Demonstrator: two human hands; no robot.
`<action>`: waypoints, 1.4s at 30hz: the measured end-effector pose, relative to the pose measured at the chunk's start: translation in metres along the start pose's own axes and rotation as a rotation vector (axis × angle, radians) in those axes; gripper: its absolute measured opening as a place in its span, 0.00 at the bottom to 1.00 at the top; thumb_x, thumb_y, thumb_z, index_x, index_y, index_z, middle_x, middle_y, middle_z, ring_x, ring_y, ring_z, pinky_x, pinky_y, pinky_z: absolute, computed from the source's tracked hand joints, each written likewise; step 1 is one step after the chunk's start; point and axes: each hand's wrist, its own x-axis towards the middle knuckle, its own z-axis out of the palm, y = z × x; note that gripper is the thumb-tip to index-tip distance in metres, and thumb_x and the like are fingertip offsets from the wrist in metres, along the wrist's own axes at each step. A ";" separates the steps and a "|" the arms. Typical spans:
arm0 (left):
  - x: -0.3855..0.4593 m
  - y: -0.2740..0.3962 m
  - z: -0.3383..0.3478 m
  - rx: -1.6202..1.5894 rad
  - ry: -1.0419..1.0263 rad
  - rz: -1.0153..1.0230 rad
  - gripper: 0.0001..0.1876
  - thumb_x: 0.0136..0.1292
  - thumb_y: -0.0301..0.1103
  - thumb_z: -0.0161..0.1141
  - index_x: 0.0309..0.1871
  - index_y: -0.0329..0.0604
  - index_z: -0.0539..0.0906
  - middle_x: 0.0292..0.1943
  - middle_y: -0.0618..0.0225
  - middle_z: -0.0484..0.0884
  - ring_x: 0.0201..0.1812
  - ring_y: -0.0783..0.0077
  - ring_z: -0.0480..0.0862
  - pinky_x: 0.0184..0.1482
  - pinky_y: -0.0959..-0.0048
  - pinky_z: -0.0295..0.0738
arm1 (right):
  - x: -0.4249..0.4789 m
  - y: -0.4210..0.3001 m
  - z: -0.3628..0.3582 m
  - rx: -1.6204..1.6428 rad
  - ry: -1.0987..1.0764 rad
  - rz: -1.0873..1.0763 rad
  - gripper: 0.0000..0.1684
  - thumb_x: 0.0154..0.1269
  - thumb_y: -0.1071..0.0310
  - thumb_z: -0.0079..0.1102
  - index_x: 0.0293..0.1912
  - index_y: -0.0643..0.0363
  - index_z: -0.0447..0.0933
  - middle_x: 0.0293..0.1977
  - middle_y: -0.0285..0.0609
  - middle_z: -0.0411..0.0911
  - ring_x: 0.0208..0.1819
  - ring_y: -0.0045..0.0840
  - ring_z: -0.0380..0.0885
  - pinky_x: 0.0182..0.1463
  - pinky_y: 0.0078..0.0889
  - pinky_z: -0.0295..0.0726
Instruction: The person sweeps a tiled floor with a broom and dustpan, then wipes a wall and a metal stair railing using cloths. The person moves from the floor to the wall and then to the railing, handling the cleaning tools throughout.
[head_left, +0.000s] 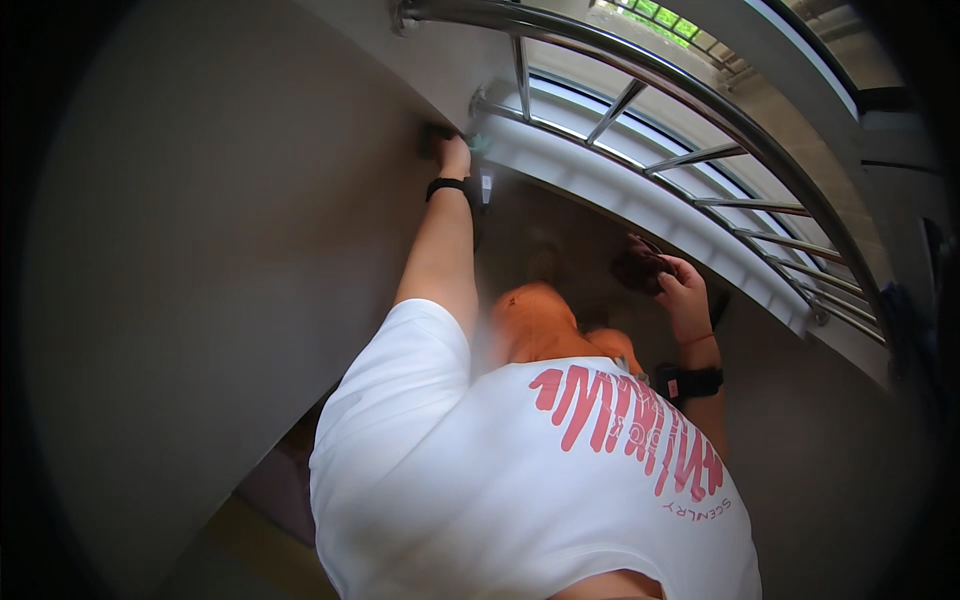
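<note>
My left hand (453, 154) reaches far forward beside the wall, close to the corner below the railing. A small dark thing (433, 140) is at its fingers, too blurred to name, and I cannot tell whether the hand grips it. Just right of that hand is a pale green thing (480, 142), also blurred. My right hand (679, 281) pinches a crumpled dark red-brown cloth (640, 264) between thumb and fingers, a little below the white window ledge. A black band is on each forearm.
A curved stainless-steel railing (675, 82) runs in front of the window, above the white ledge (585, 169). A plain wall (210, 225) stands at the left. Below the left hand is a small white object (486, 186) in the shadowed corner.
</note>
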 end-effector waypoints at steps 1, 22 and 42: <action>-0.016 0.017 0.004 0.048 -0.060 -0.030 0.27 0.67 0.33 0.49 0.67 0.31 0.61 0.67 0.45 0.62 0.68 0.47 0.64 0.67 0.61 0.61 | -0.003 0.007 -0.001 0.033 0.038 0.008 0.17 0.64 0.75 0.49 0.53 0.61 0.74 0.44 0.34 0.77 0.43 0.16 0.77 0.44 0.20 0.79; -0.019 0.054 -0.002 -0.999 0.122 -0.450 0.16 0.70 0.44 0.43 0.47 0.43 0.75 0.45 0.68 0.78 0.44 0.66 0.78 0.50 0.64 0.73 | 0.020 0.013 0.004 0.110 0.062 -0.131 0.15 0.63 0.73 0.52 0.50 0.61 0.76 0.37 0.31 0.76 0.34 0.09 0.73 0.31 0.11 0.69; -0.151 -0.061 0.186 -0.369 -0.425 -0.512 0.27 0.68 0.56 0.48 0.51 0.37 0.76 0.44 0.60 0.80 0.42 0.60 0.80 0.46 0.58 0.74 | -0.009 0.051 -0.087 0.219 0.114 -0.140 0.16 0.64 0.75 0.51 0.51 0.62 0.75 0.41 0.35 0.77 0.39 0.14 0.76 0.36 0.14 0.75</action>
